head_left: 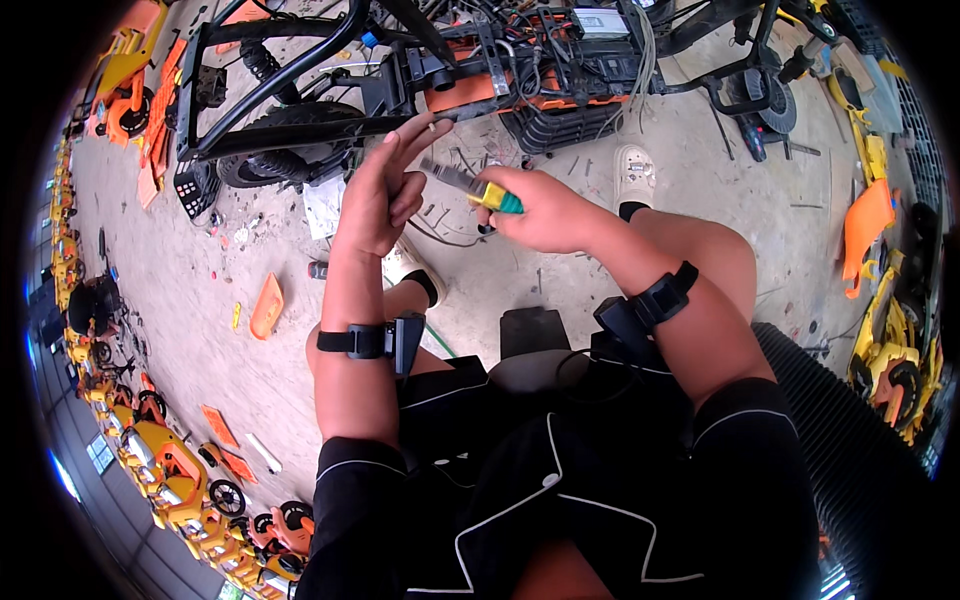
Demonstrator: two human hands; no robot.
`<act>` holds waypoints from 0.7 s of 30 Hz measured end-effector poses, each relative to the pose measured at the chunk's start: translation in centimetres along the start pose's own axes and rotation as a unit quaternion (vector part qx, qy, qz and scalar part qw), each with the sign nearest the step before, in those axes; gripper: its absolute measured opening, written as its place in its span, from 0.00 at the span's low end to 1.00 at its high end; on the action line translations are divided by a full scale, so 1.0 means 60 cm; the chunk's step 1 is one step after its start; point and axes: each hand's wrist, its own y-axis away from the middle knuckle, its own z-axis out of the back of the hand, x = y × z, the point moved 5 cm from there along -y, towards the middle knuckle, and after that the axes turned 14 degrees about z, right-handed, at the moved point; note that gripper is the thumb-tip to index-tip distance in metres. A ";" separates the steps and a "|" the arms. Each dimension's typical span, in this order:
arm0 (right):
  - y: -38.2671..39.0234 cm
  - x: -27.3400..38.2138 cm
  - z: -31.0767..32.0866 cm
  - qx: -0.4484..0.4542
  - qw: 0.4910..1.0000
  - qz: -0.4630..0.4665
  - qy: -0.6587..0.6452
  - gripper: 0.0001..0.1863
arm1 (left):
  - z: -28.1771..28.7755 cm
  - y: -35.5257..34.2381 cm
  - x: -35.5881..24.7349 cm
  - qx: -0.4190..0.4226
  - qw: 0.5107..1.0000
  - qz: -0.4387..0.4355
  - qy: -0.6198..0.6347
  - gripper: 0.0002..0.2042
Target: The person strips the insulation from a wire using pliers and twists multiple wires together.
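A slim tool point(467, 181) with a grey blade-like end and a yellow-and-green handle is just on the person's side of the black vehicle frame point(500, 75), near its middle. The right hand point(545, 208) is closed around that handle, the fingers wrapped beneath it, and the grey end slants toward the frame and the other hand. The left hand point(378, 195) is raised just beside the tool's end, near the frame's lower rail, with 2 fingers stretched forward and the others bent inward. A small pale bit shows at those fingertips; I cannot tell whether they pinch it, nor whether the tool's end touches this hand.

On the frame, an orange panel point(465, 92) sits among dark parts, with a silver box point(600, 22) and grey cables point(643, 50) to its right. A black tyre point(270, 168) is under the frame's left part, and a grey wheel point(782, 105) is at its right end. White paper point(322, 208) lies just in front of the frame, beside the tyre.

Farther from the frame, toward the person, are 2 pale shoes point(635, 172) and, to the left, a shallow orange piece point(267, 306) on the concrete floor point(210, 340). Well to the frame's right, a curved orange panel point(868, 225) rests among yellow parts.
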 end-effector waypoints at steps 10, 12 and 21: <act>0.000 -0.055 0.030 -0.289 0.885 -0.161 -0.327 0.11 | -0.022 -0.011 0.008 -0.035 0.998 -0.018 -0.042 0.17; -0.005 -0.063 0.033 -0.295 0.867 -0.147 -0.374 0.14 | -0.028 -0.016 0.011 -0.035 0.995 -0.033 -0.087 0.12; -0.008 -0.016 0.086 -0.300 0.795 -0.032 -0.526 0.15 | -0.092 0.014 0.006 0.053 0.987 0.022 -0.150 0.05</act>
